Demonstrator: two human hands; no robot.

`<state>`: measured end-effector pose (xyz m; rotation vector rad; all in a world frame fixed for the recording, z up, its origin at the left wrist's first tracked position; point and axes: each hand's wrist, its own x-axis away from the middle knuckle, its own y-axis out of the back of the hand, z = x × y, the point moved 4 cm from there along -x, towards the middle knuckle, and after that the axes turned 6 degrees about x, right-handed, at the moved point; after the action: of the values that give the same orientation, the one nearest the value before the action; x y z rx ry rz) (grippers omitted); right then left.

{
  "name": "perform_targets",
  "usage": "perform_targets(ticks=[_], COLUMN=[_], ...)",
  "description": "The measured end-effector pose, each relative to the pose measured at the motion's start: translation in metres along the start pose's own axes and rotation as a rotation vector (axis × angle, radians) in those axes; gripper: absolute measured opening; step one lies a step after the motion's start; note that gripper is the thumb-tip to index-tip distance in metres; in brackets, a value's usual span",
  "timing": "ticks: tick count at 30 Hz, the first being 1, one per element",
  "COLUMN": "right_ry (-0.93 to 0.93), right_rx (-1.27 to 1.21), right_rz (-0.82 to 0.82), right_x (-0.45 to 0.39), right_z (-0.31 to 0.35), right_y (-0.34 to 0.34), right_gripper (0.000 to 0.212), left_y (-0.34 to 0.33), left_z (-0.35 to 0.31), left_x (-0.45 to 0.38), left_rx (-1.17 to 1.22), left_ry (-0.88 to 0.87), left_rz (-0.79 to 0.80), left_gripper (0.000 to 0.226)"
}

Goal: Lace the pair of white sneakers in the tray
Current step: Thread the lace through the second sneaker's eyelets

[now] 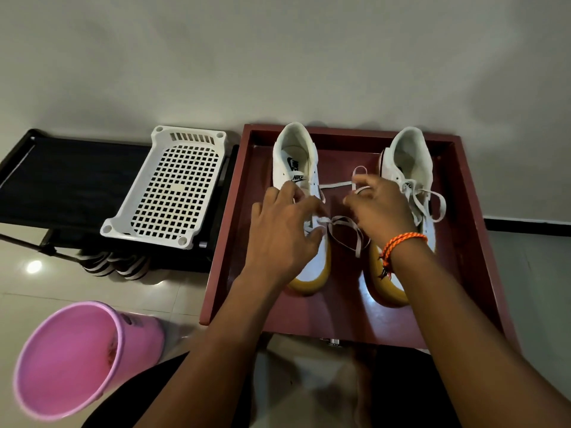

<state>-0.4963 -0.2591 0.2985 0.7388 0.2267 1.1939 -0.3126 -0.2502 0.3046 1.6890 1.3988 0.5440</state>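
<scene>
Two white sneakers with yellow toe soles stand in a dark red tray (463, 193), heels toward the wall. My left hand (282, 233) lies over the laces of the left sneaker (295, 156), fingers spread and lightly bent, touching the lace near the eyelets. My right hand (378, 208), with an orange cord bracelet at the wrist, pinches a white lace (343, 225) that runs from the left sneaker and loops between the shoes. The right sneaker (411, 156) has a tied bow of lace on its right side; my right hand and wrist cover its front.
A white perforated plastic basket (173, 183) rests on a black stand (68, 177) left of the tray. A pink plastic bin (71, 359) lies tipped at the lower left on the glossy tiled floor. The wall stands just behind the tray.
</scene>
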Motion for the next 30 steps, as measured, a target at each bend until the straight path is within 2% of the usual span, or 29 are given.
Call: perform_targets(ticks=[6, 10, 14, 16, 18, 23, 25, 28, 30], right_ry=[0.11, 0.195, 0.297, 0.307, 0.31, 0.294, 0.246, 0.243, 0.255], right_rx=[0.106, -0.065, -0.147, -0.156, -0.188, -0.278, -0.199, 0.211, 0.174], right_rz=[-0.099, 0.083, 0.222, 0.405, 0.517, 0.522, 0.553, 0.651, 0.601], right_x=[0.007, 0.007, 0.011, 0.02, 0.027, 0.027, 0.022, 0.019, 0.016], right_z=[0.009, 0.019, 0.034, 0.04, 0.043, 0.043, 0.036, 0.022, 0.024], right_y=[-0.007, -0.012, -0.017, -0.02, -0.023, -0.017, -0.009, 0.0, 0.002], right_gripper=[0.019, 0.026, 0.029, 0.023, 0.018, 0.007, 0.006, 0.008, 0.018], left_y=[-0.008, -0.005, 0.011, 0.021, 0.031, 0.037, 0.039, 0.043, 0.043], left_z=[-0.002, 0.005, 0.016, 0.021, 0.027, 0.044, 0.049, 0.051, 0.05], left_x=[0.003, -0.003, -0.007, -0.008, -0.008, -0.002, -0.001, -0.002, -0.003], left_rx=[0.011, 0.189, 0.634, 0.813, 0.951, 1.158, 1.202, 1.233, 1.238], left_ry=[-0.02, -0.015, 0.097, 0.129, 0.19, 0.356, 0.392, 0.4, 0.381], left_rz=[0.019, 0.026, -0.063, -0.127, -0.172, -0.194, -0.197, -0.175, -0.15], left_gripper=[0.023, 0.018, 0.02, 0.01, 0.01, 0.018, 0.021, 0.024, 0.025])
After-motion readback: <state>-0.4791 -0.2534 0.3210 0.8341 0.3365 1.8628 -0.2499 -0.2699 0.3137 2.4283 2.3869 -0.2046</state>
